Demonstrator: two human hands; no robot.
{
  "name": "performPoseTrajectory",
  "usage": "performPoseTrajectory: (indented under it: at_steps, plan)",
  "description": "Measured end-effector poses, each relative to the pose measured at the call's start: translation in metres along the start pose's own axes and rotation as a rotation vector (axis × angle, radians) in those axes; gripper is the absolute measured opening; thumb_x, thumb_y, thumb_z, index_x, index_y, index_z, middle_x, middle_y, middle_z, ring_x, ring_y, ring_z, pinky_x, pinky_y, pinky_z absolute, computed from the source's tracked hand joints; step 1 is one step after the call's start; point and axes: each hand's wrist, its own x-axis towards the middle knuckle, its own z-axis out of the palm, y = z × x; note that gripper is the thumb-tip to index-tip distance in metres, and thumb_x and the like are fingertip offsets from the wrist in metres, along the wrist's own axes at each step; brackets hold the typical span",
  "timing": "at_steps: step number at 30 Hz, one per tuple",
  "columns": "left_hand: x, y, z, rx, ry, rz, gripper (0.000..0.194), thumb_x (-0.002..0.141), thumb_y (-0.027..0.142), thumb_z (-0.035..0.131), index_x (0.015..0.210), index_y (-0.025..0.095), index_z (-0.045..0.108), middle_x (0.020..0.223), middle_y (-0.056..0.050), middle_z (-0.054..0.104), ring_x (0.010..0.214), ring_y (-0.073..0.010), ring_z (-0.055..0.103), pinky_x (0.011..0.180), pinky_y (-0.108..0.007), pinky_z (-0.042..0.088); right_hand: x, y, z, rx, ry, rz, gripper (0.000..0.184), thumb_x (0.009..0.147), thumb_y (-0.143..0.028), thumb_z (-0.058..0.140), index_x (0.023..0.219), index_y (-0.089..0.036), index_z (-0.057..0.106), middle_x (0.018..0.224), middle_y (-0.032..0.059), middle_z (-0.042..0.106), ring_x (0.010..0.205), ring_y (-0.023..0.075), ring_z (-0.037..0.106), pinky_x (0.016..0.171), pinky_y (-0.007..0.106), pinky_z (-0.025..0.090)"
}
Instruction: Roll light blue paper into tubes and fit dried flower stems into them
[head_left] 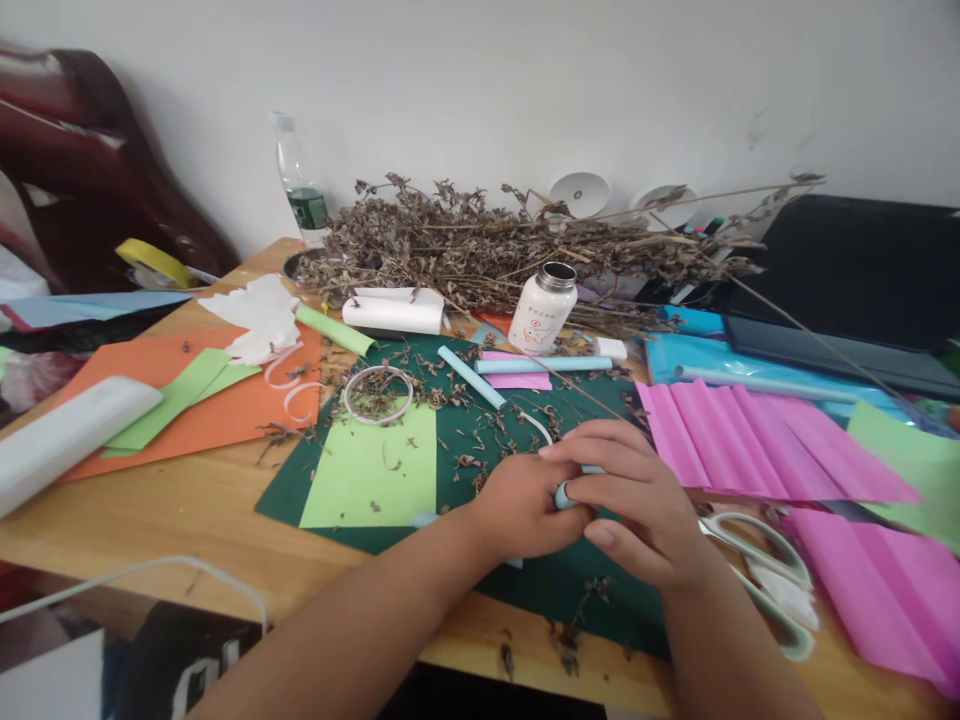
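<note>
Both my hands meet over the dark green sheet (480, 440) near the table's front. My left hand (525, 505) is curled closed around a small light-blue paper roll (562, 494), whose end peeps out between the hands. My right hand (637, 500) pinches the same roll with fingers bent over it. A strip of white tape (534, 424) curves just behind the hands. White scissors (772, 570) lie right of my right hand.
Dried twigs (510, 245) pile at the back beside a white flask (544, 308) and water bottle (300, 185). Pleated pink paper (757, 440) lies right, orange paper (225, 410) and a white roll (67, 435) left. A tape ring (378, 393) and blue rolls (472, 377) sit mid-table.
</note>
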Motion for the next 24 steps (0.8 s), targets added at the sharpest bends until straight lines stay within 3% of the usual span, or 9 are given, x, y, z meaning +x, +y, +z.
performPoseTrajectory:
  at_steps: [3,7,9,14,24]
  plan:
    - [0.0,-0.001,0.002,0.022,0.026,-0.005,0.01,0.069,0.025,0.05,0.071,0.017,0.056,0.074,-0.001,0.063,0.071,-0.0156,0.058,0.061,-0.023,0.044,-0.003,0.001,0.002,0.038,0.078,0.009,0.027,0.08,-0.038,0.037,0.075,-0.021,0.058,0.093,0.0075,0.06,0.086,0.0231,0.051,0.074,0.042,0.041]
    - [0.0,-0.003,0.004,0.05,0.083,-0.004,0.015,0.07,0.027,0.047,0.06,0.016,0.049,0.057,0.001,0.055,0.055,-0.011,0.051,0.05,-0.02,0.037,-0.01,0.005,0.006,0.16,0.32,0.074,0.03,0.081,-0.037,0.034,0.083,-0.022,0.06,0.087,0.0064,0.06,0.079,0.0212,0.053,0.072,0.041,0.042]
    - [-0.001,-0.004,0.004,0.044,0.101,0.009,0.016,0.07,0.027,0.046,0.057,0.016,0.046,0.054,0.001,0.052,0.052,-0.0102,0.049,0.049,-0.019,0.036,-0.012,0.006,0.006,0.18,0.357,0.071,0.031,0.08,-0.038,0.034,0.084,-0.023,0.061,0.089,0.0065,0.06,0.079,0.0219,0.053,0.073,0.042,0.041]
    - [-0.001,-0.002,0.003,0.012,0.086,0.011,0.005,0.065,0.021,0.048,0.065,0.017,0.051,0.065,-0.001,0.06,0.061,-0.0133,0.056,0.056,-0.022,0.042,-0.003,0.001,0.0,0.132,0.147,-0.015,0.029,0.079,-0.039,0.036,0.082,-0.022,0.06,0.091,0.0076,0.059,0.082,0.0223,0.053,0.075,0.042,0.041]
    - [-0.001,-0.002,0.002,0.032,0.011,0.01,0.011,0.07,0.023,0.048,0.073,0.017,0.057,0.08,-0.002,0.063,0.076,-0.0168,0.059,0.065,-0.025,0.046,0.001,0.0,0.0,0.095,0.077,0.013,0.03,0.08,-0.039,0.036,0.073,-0.02,0.057,0.089,0.0084,0.058,0.084,0.0224,0.05,0.074,0.041,0.04]
